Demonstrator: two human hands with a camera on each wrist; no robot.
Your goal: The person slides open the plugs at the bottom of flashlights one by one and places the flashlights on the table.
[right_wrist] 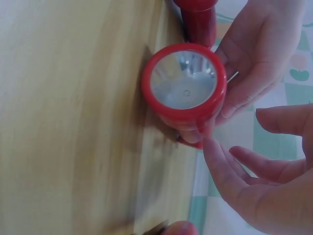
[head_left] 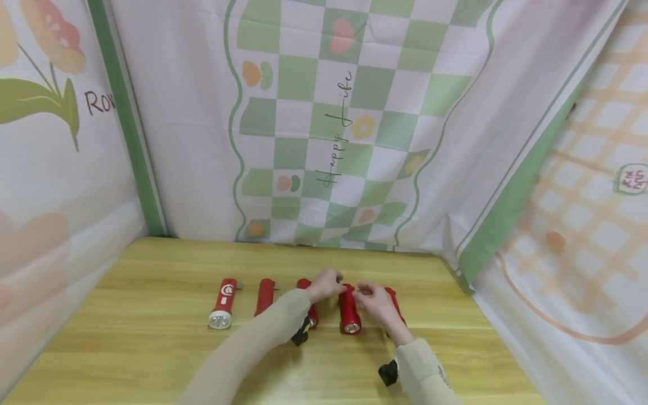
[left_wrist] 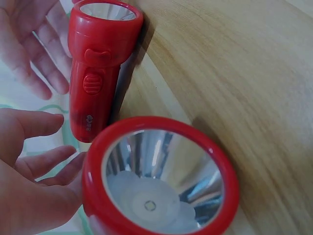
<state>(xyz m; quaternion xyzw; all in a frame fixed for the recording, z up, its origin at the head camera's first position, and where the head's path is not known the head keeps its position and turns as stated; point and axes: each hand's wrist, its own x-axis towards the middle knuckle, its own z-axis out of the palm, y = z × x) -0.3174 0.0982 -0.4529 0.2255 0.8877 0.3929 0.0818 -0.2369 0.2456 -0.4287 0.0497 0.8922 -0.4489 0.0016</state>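
A red flashlight [head_left: 349, 310] lies on the table between my two hands, its lens end towards me. My left hand [head_left: 325, 285] is at its far end on the left, fingers loosely bent and apart, reaching over another red flashlight [head_left: 313, 319]. On the other side is my right hand [head_left: 377, 302], its fingers loosely spread. In the right wrist view one fingertip of the right hand [right_wrist: 259, 186] comes right up to the side of the middle flashlight [right_wrist: 183, 81]. The left wrist view shows this flashlight's switch [left_wrist: 92, 83] facing up.
A red flashlight with a white head [head_left: 220, 309] and a plain red one [head_left: 265, 295] lie to the left. Partly behind my right hand lies one more red flashlight [head_left: 394, 302]. Patterned cloth [head_left: 334, 140] hangs behind the wooden table [head_left: 152, 349].
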